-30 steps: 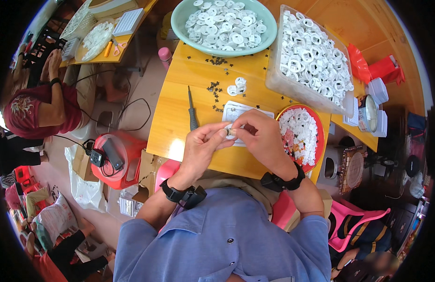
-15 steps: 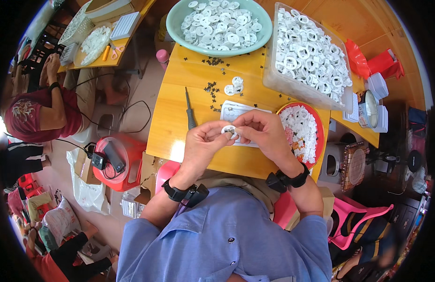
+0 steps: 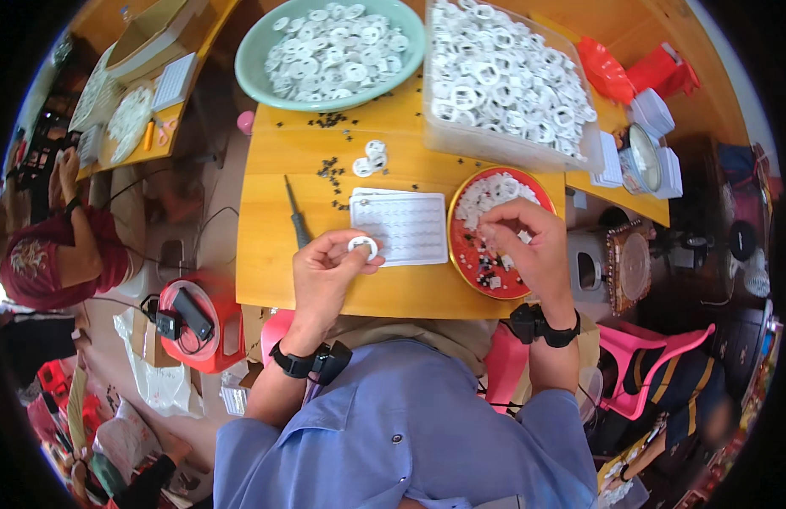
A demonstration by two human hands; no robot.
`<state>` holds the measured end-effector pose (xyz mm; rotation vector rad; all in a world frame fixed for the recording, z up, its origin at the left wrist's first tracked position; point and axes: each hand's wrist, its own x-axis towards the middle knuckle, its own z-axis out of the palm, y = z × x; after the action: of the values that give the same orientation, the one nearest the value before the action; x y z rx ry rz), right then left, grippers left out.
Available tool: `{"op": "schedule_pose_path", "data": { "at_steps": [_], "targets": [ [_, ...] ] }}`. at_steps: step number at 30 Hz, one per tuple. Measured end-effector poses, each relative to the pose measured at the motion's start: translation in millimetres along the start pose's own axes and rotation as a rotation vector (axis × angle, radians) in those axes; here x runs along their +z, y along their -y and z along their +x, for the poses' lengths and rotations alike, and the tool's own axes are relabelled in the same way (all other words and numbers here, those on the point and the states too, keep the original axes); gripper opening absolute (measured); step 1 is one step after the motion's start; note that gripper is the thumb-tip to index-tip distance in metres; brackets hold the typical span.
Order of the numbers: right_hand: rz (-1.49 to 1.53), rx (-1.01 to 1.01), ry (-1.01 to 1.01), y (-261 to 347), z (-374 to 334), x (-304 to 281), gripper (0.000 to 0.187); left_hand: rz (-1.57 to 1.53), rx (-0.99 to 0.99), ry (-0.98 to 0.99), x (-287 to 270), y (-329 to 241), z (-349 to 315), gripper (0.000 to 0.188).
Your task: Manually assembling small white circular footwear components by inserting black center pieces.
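Note:
My left hand [image 3: 321, 273] pinches a round white plastic disc [image 3: 362, 246] with a cut-out between thumb and fingers, beside the near left corner of a white dimpled tray [image 3: 414, 227]. Over a red plate [image 3: 467, 253] my right hand [image 3: 535, 248] is closed, thumb near fingertips; whatever is between them is too small to make out. Small white parts [image 3: 486, 197] heap at the plate's far side, with tiny black and white pieces nearer me. A dark screwdriver [image 3: 298, 219] lies left of the tray. Three more white discs [image 3: 371, 159] rest beyond it.
Scattered black bits [image 3: 330, 173] lie on the yellow table [image 3: 261, 246]. At the back stand a pale green basin [image 3: 255, 83] and a clear bin [image 3: 503, 142], both full of white parts. A red stool [image 3: 227, 327] stands left; a person [image 3: 70, 246] works at another table.
My right hand has left the disc and moved right, over the red plate. My left hand still holds the disc. The view has shifted, and the tray is now more exposed.

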<state>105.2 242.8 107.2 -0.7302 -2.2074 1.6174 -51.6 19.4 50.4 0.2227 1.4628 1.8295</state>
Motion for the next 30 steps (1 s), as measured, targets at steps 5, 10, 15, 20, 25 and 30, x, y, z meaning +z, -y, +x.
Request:
{"op": "schedule_pose_path", "data": {
  "at_steps": [5, 10, 15, 20, 25, 30],
  "targets": [
    [-0.469, -0.054, -0.191, -10, -2, -23, 0.013, -0.173, -0.088, 0.05, 5, 2, 4, 0.024],
    [-0.468, 0.031, -0.137, -42, -5, -24, 0.014, -0.296, -0.125, 0.153, 5, 4, 6, 0.032],
    [-0.579, -0.026, 0.02, -60, 6, -7, 0.017, -0.371, -0.17, 0.19, 3, 8, 5, 0.033],
    [-0.694, -0.065, 0.069, -62, 15, 4, 0.023, -0.394, -0.183, 0.168, 2, 7, 4, 0.034],
    [-0.696, -0.058, 0.088, -64, 15, 3, 0.022, -0.462, -0.22, 0.16, 1, 3, 5, 0.035],
    [-0.544, 0.001, 0.102, -61, 15, 2, 0.018, -0.471, -0.225, 0.17, -1, 4, 4, 0.035]
  ]
}}
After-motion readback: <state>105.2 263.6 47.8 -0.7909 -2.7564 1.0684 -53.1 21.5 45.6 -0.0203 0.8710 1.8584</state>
